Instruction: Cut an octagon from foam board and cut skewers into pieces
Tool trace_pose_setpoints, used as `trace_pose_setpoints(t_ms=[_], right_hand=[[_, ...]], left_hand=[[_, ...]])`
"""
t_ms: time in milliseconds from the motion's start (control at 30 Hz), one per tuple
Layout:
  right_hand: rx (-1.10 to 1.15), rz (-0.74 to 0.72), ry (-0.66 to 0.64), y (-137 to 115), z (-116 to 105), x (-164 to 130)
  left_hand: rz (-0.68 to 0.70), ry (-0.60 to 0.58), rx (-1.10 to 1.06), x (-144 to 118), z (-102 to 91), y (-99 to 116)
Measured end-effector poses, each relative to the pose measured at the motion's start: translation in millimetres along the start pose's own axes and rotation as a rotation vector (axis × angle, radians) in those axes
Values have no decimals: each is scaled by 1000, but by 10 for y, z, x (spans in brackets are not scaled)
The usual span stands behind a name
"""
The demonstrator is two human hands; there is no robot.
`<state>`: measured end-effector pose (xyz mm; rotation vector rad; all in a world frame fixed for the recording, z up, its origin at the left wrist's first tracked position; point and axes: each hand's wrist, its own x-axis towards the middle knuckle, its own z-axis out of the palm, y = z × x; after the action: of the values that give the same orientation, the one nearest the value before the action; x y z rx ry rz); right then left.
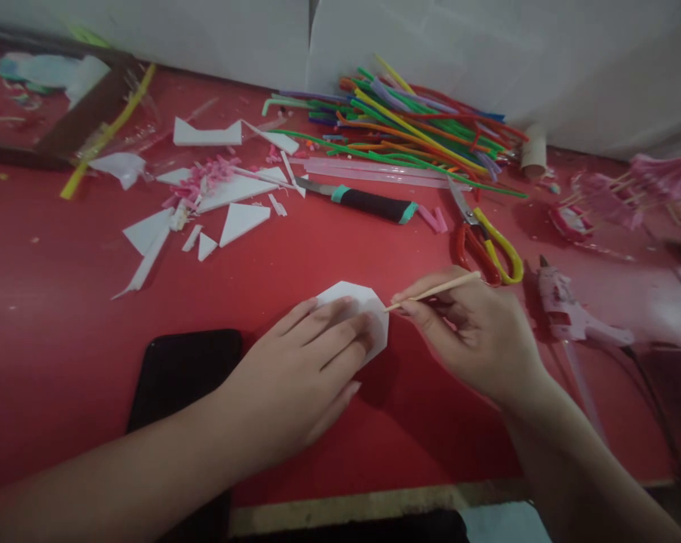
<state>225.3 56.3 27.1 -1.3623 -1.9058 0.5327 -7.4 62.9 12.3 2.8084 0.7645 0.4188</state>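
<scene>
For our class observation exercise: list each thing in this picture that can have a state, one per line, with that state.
left hand: flat, pressing on the white piece
right hand: pinching the wooden stick
white piece: lying flat on the red table, partly covered
wooden stick: held tilted, tip at the piece's edge
scissors: lying down, blades closed
craft knife: lying unused
straws: piled loosely
glue gun: lying on its side

No readable text or labels appear anywhere.
</scene>
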Motion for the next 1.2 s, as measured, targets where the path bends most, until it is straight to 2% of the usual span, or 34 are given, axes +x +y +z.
trace_pose_setpoints(t_ms=[400, 633, 833, 1033, 1200], right_hand=[[-68, -40, 27, -39, 11, 27], [-105, -53, -29, -61, 0, 34], [-102, -59, 2, -65, 13, 39], [-198, -86, -8, -104, 27, 30], [-241, -50, -58, -141, 50, 3]], left_hand=[[15, 3, 15, 9, -2, -8], [7, -16, 6, 8, -11, -6], [11, 2, -1, 12, -5, 0], [12, -6, -14, 2, 6, -5], [9, -15, 3, -4, 14, -10]])
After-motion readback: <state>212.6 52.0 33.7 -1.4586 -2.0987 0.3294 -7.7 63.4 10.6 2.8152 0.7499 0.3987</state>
